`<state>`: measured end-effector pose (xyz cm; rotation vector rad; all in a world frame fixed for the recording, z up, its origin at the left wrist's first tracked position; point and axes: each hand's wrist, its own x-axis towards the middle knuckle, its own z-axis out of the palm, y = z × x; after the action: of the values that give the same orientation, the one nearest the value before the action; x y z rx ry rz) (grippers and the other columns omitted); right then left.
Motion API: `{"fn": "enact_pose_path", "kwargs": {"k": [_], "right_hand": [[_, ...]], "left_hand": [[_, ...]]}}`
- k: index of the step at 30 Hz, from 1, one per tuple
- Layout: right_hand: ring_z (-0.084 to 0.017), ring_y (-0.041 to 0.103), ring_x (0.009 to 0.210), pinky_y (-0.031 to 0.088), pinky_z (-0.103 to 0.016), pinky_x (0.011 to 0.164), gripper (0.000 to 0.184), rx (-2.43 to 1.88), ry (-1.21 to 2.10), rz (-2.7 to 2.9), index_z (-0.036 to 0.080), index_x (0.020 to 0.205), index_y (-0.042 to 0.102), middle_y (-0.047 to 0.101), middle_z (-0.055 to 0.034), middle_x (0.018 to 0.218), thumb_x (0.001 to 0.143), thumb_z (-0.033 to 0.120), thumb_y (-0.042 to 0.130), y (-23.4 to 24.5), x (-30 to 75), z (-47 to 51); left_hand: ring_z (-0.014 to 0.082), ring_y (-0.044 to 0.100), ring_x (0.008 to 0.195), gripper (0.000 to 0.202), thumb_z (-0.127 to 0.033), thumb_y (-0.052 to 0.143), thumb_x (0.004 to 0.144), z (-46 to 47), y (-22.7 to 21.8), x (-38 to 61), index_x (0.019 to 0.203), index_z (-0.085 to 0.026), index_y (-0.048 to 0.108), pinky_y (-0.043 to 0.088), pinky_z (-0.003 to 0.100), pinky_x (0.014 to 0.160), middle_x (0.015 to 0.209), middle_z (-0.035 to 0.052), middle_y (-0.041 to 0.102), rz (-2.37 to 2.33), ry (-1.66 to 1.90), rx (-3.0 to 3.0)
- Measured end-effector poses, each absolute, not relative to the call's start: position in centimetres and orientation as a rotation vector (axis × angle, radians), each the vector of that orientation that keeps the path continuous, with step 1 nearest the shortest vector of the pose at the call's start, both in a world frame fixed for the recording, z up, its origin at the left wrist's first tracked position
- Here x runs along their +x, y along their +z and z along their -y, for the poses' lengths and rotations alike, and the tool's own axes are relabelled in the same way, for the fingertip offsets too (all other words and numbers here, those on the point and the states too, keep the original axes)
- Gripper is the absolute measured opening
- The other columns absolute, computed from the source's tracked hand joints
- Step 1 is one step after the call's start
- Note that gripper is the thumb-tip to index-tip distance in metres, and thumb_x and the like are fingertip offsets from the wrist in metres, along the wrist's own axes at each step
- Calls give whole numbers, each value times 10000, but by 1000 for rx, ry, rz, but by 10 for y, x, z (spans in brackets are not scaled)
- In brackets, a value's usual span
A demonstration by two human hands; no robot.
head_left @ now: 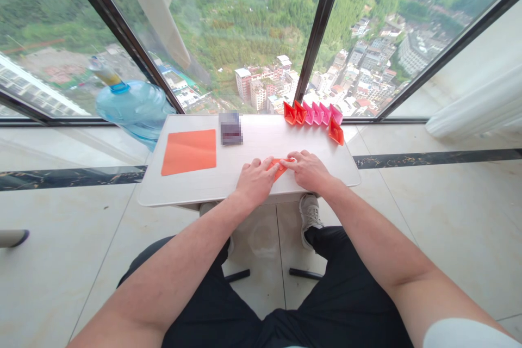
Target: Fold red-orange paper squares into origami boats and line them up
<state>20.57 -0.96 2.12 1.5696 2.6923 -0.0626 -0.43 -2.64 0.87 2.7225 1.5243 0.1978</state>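
Observation:
A small folded orange paper [278, 166] lies near the front edge of the white table [204, 187]. My left hand [256, 179] rests on its left part, fingers curled down onto it. My right hand [308, 169] presses on its right part, forefinger stretched across the fold. Most of the paper is hidden under both hands. A flat orange sheet [190, 151] lies on the left of the table. Several folded paper boats in orange and pink [313, 114] stand in a row at the far right edge.
A small dark blurred box [230, 128] sits at the back middle of the table. A large blue water bottle [132, 109] lies on the floor to the left, against the window. My legs and a shoe [310, 212] are under the table.

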Motion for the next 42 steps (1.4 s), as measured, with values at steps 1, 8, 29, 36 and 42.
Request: {"fn": "enact_pose_path", "kwargs": {"k": [1, 8, 29, 36, 42], "right_hand": [[-269, 509, 1080, 425, -381, 887, 525, 1589, -58, -2669, 315, 1411, 575, 566, -85, 1389, 928, 156, 445, 22, 204, 10], [-281, 515, 1084, 443, -374, 850, 477, 1709, -77, -2559, 311, 1347, 626, 575, -83, 1378, 917, 178, 470, 26, 200, 14], [-242, 529, 1112, 399, -357, 907, 390, 1601, -184, -2770, 228, 1237, 670, 651, -98, 1223, 900, 146, 491, 19, 173, 3], [-245, 548, 1061, 419, -350, 871, 286, 1684, -173, -2736, 210, 1137, 689, 656, -106, 1177, 916, 192, 508, 21, 167, 3], [-239, 538, 1083, 419, -343, 908, 336, 1691, -198, -2740, 236, 1195, 680, 645, -95, 1202, 908, 170, 517, 17, 168, 4]], "left_hand": [[308, 504, 1110, 381, -327, 392, 1003, 26, 9, -4, 1343, -319, 565, 442, 471, 832, 1442, 78, 532, -1520, 190, 2716], [308, 497, 1123, 332, -349, 402, 1002, 24, 9, -6, 1260, -339, 611, 426, 460, 856, 1405, 46, 568, -1504, 211, 2697], [274, 503, 1201, 361, -262, 427, 963, 26, 7, 1, 1279, -225, 597, 396, 449, 987, 1312, 106, 615, -1408, 298, 2711], [280, 493, 1227, 394, -272, 408, 968, 28, 5, 4, 1309, -163, 573, 413, 436, 1022, 1342, 131, 586, -1412, 327, 2715], [297, 496, 1226, 436, -257, 435, 945, 30, 2, 4, 1350, -148, 556, 417, 446, 1034, 1384, 161, 551, -1453, 338, 2694]]}}
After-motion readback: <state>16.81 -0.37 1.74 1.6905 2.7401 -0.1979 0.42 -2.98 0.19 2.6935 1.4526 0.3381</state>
